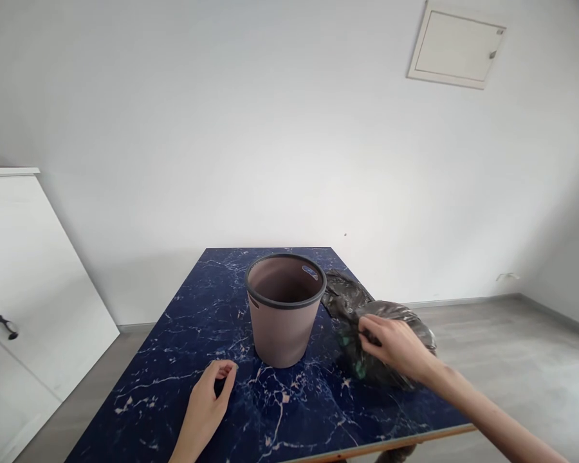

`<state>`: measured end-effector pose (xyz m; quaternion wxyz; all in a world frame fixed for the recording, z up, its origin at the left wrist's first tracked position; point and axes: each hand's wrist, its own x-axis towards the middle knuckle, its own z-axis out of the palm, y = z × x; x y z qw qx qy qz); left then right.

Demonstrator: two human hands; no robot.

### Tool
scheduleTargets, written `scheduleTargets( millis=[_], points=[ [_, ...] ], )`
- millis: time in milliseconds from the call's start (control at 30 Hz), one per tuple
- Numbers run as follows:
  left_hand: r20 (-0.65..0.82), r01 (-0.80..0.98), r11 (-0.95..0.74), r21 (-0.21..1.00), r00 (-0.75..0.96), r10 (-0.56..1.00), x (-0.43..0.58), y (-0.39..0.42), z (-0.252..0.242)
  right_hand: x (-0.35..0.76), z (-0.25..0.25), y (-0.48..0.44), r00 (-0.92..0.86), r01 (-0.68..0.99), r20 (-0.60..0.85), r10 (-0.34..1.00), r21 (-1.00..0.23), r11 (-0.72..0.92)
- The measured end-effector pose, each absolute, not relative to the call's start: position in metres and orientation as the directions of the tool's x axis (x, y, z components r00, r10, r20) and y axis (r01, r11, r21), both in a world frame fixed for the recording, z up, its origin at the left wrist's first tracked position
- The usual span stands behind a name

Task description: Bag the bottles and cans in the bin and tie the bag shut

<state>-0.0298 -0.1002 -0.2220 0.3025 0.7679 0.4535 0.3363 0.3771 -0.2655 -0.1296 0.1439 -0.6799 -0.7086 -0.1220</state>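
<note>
On the dark-blue, white-veined, marble-patterned table, a round, tapered, mauve-brown bin with a dark-grey rim stands upright. A crumpled, translucent black plastic bag lies just beside it, at the table's right side. The right hand is closed around gathered plastic. The left hand is loosely curled, half open, near the bin, with nothing visible in its hold. Step in hand, as judged: gripping the bag at its bunched part. Next move calls for: a firm pinch on the gathered plastic and clearance from the bin.
</note>
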Motion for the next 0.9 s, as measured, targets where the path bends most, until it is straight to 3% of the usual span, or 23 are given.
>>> scheduleTargets(
  millis=[200, 333, 400, 467, 567, 733, 800, 900],
  points=[
    [0.285, 0.48, -0.451, 0.753, 0.381, 0.88, -0.031, -0.094, -0.231, 0.355, -0.171, -0.248, -0.032, 0.998, 0.361, 0.932, 0.064, 0.009],
    [0.311, 0.484, -0.479, 0.732, 0.388, 0.868, -0.03, -0.096, -0.232, 0.313, -0.185, -0.276, 0.081, 0.995, 0.573, 0.815, -0.002, -0.098],
    [0.328, 0.489, -0.499, 0.715, 0.396, 0.858, -0.03, -0.098, -0.231, 0.283, -0.188, -0.297, 0.09, 0.995, 0.668, 0.738, -0.1, -0.031],
    [0.343, 0.49, -0.518, 0.7, 0.405, 0.847, -0.029, -0.099, -0.23, 0.259, -0.19, -0.315, -0.011, 0.964, 0.68, 0.733, -0.188, 0.188],
    [0.353, 0.49, -0.537, 0.687, 0.42, 0.836, -0.029, -0.099, -0.23, 0.245, -0.194, -0.328, -0.184, 0.845, 0.567, 0.803, -0.325, 0.424],
    [0.364, 0.488, -0.549, 0.679, 0.426, 0.828, -0.029, -0.098, -0.23, 0.253, -0.219, -0.311, 0.097, 0.595, 0.26, 0.961, -0.789, 0.153],
    [0.367, 0.49, -0.548, 0.678, 0.421, 0.829, -0.029, -0.098, -0.231, 0.251, -0.232, -0.297, 0.156, 0.501, 0.192, 0.969, -0.861, 0.09],
    [0.37, 0.489, -0.548, 0.678, 0.418, 0.83, -0.03, -0.097, -0.231, 0.242, -0.248, -0.276, 0.211, 0.523, 0.19, 0.959, -0.851, 0.054]
  ],
)
